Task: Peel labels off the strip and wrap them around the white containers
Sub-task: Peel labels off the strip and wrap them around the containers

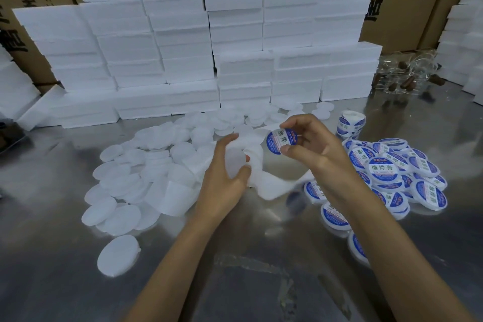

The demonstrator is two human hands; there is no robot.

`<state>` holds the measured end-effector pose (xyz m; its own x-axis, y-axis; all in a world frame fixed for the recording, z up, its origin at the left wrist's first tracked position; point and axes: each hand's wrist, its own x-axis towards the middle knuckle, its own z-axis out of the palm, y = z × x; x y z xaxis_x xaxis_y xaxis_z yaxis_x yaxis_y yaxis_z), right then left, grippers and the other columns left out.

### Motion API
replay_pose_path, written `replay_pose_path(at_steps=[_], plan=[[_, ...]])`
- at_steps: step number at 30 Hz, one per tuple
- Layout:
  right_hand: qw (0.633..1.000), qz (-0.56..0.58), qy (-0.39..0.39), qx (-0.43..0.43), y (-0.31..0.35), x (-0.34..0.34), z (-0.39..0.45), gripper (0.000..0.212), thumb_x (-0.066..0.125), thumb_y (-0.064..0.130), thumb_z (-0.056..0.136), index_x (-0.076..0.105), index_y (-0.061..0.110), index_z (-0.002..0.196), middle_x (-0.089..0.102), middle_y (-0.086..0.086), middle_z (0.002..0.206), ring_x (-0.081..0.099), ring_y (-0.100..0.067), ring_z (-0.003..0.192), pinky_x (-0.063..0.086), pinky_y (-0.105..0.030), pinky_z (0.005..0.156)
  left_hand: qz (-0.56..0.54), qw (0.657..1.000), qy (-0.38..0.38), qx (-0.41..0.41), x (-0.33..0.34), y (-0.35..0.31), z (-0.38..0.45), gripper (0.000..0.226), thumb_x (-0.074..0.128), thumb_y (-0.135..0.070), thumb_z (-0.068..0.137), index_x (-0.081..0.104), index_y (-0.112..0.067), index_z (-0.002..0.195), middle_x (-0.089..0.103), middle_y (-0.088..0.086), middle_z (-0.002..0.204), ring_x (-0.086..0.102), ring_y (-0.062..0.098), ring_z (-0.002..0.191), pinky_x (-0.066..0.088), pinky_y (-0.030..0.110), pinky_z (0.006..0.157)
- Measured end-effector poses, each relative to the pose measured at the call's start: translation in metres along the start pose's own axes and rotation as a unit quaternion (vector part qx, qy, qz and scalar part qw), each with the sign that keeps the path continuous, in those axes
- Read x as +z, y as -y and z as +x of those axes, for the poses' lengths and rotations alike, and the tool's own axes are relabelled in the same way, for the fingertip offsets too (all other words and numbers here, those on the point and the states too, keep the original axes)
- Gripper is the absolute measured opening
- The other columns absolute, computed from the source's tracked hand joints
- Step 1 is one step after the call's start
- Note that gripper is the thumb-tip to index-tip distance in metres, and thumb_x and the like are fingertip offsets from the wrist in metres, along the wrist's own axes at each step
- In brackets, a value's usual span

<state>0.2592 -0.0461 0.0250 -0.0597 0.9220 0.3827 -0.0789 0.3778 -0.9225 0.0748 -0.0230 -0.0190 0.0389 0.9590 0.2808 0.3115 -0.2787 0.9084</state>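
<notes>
Label (279,141): round, blue-white, pinched by right hand (311,144) at table centre, lifted clear for placing. Left hand (224,175) grasps bare white container (236,162) at eight o'clock, presented to receive it.

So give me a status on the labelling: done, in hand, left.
Done: a pile of labelled containers lies on the right of the metal table. In hand: the right hand pinches a round blue label above the backing strip; the left hand grips a plain container. Left: many unlabelled white containers on the left, plus a label roll.
</notes>
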Motion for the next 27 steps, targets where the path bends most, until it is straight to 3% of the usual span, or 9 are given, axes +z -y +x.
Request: replay_pose_path(at_steps=[3,5,9,14,18,27], plan=[[0.999,-0.012,-0.035,0.008,-0.001,0.007,0.001,0.031,0.064,-0.009,0.085,0.063,0.014,0.105,0.066,0.0,0.104,0.065,-0.015,0.088,0.052,-0.022,0.077,-0.167,0.983,-0.048,-0.054,0.0,-0.016,0.001,0.039,0.051,-0.042,0.097,0.044,-0.043,0.136,0.068,-0.003,0.12,0.064,0.02,0.113,0.055,0.035,0.093],[0.998,-0.012,-0.067,0.012,-0.002,0.013,0.001,0.028,0.066,-0.009,0.084,0.064,0.013,0.102,0.067,-0.002,0.102,0.065,-0.014,0.084,0.053,-0.021,0.071,-0.32,0.942,-0.048,-0.092,-0.001,-0.027,0.003,0.038,0.042,-0.041,0.104,0.051,-0.025,0.138,0.073,0.007,0.109,0.069,0.028,0.106,0.056,0.036,0.087],[0.997,0.019,-0.077,0.011,-0.003,0.025,-0.002,0.026,0.067,-0.009,0.083,0.064,0.009,0.102,0.066,-0.009,0.101,0.065,-0.01,0.079,0.053,-0.019,0.068,-0.464,0.872,0.031,-0.152,0.002,-0.036,-0.004,0.063,0.033,-0.057,0.101,0.053,-0.01,0.138,0.069,0.018,0.125,0.067,0.03,0.116,0.05,0.043,0.1],[0.995,-0.067,-0.066,-0.023,-0.008,0.042,-0.006,0.033,0.067,-0.009,0.082,0.062,0.021,0.096,0.065,0.008,0.095,0.066,-0.014,0.085,0.056,-0.028,0.077,-0.485,0.853,0.108,-0.16,0.011,-0.037,-0.009,0.075,0.024,-0.062,0.101,0.045,-0.006,0.146,0.058,0.02,0.14,0.056,0.032,0.131,0.037,0.046,0.116],[0.994,-0.089,-0.066,-0.025,-0.012,0.041,-0.006,0.035,0.068,-0.006,0.082,0.061,0.026,0.094,0.067,0.019,0.092,0.066,-0.008,0.086,0.052,-0.019,0.072,-0.488,0.851,0.128,-0.148,0.014,-0.039,-0.01,0.074,0.023,-0.059,0.101,0.046,-0.006,0.146,0.056,0.019,0.143,0.053,0.03,0.134,0.032,0.046,0.119],[0.984,-0.155,-0.086,-0.033,-0.017,0.042,-0.007,0.033,0.07,0.002,0.081,0.062,0.028,0.099,0.067,0.017,0.094,0.065,-0.007,0.087,0.054,-0.02,0.068,-0.481,0.86,0.115,-0.128,0.019,-0.044,-0.013,0.067,0.024,-0.052,0.103,0.043,-0.006,0.147,0.057,0.016,0.142,0.056,0.027,0.131,0.036,0.044,0.118]])
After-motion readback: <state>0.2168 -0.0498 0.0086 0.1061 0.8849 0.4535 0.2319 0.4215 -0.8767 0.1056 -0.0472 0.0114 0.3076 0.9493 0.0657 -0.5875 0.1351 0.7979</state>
